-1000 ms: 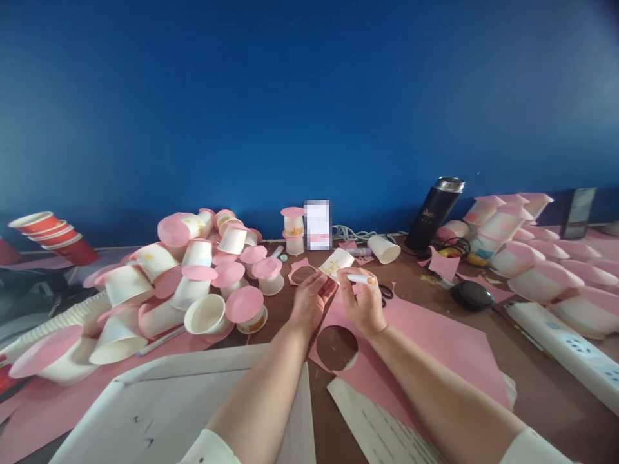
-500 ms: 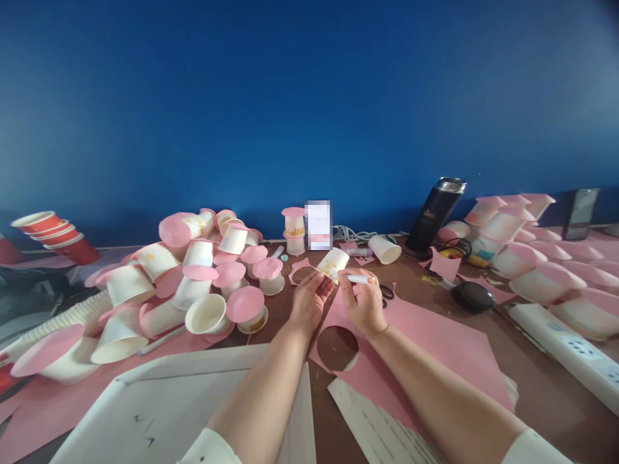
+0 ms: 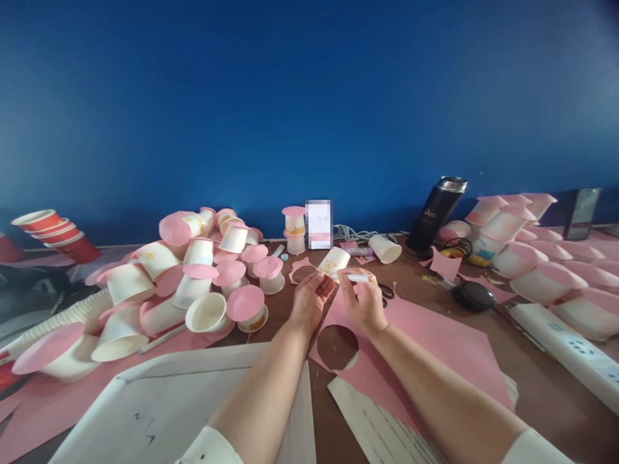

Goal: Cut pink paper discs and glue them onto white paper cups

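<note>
The left hand (image 3: 309,299) grips a small white paper cup (image 3: 333,261) by its lower part, tilted with the mouth leaning away toward the wall, above the brown table (image 3: 541,386). The right hand (image 3: 363,301) is closed around a white glue stick (image 3: 360,278), its tip set against the cup's side.

Risks, as judged: the cup is thin and pinched between fingers only, so pressure from the stick may dent the wall or twist the cup out of the grip. A slip of the tip would likely smear onto the left fingers or the pink paper sheet (image 3: 435,341) below. The left forearm lies near the loose pile of pink-lidded cups (image 3: 213,277); a sideways sweep could topple them.

Not determinable: whether the stick's tip is exposed or capped, what the yellow print on the cup shows, and the contact point itself, which is small and blurred. Scissors (image 3: 386,292) are partly hidden behind the right hand. A pixelated object stands by the wall.
</note>
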Tool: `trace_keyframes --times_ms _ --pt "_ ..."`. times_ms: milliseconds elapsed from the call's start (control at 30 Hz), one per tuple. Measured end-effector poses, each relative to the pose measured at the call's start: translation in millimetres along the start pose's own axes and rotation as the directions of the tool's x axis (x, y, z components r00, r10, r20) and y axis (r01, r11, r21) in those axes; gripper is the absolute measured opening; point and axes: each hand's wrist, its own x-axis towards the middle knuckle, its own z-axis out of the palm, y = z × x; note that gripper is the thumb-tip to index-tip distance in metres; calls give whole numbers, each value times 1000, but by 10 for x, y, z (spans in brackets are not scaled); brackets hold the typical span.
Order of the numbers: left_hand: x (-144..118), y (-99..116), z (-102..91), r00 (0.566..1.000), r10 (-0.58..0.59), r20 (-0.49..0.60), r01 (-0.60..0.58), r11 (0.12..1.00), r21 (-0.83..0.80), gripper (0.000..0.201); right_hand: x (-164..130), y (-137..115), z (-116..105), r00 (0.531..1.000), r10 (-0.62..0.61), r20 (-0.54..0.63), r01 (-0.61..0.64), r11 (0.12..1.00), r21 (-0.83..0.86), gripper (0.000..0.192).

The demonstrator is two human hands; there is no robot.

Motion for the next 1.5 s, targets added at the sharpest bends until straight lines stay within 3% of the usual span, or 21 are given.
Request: trace_keyframes --times_ms 100,600,800,1000,1233,1500 --pt "-11 -8 -4 999 2 35 -3 1000 19 7 -7 -1 5 1000 -10 -5 10 1000 -6 15" --pt "0 -1 -13 1000 24 5 -24 1000 13 8 2 -8 -3 999 32 -24 -32 999 -7 15" --pt "6 -10 -15 999 27 29 -28 999 47 8 -20 3 10 1000 -11 -18 10 999 -36 14" --pt "29 -3 -28 1000 11 -13 -10 999 39 7 16 -3 -13 1000 23 -19 -24 999 -28 17" --pt "39 3 -43 999 -3 -37 3 1000 18 4 1 -8 -7 994 39 -99 -44 998 -52 16" --pt "33 6 -35 1000 -4 -23 5 1000 12 4 -2 -12 0 999 41 -12 -41 999 -14 17"
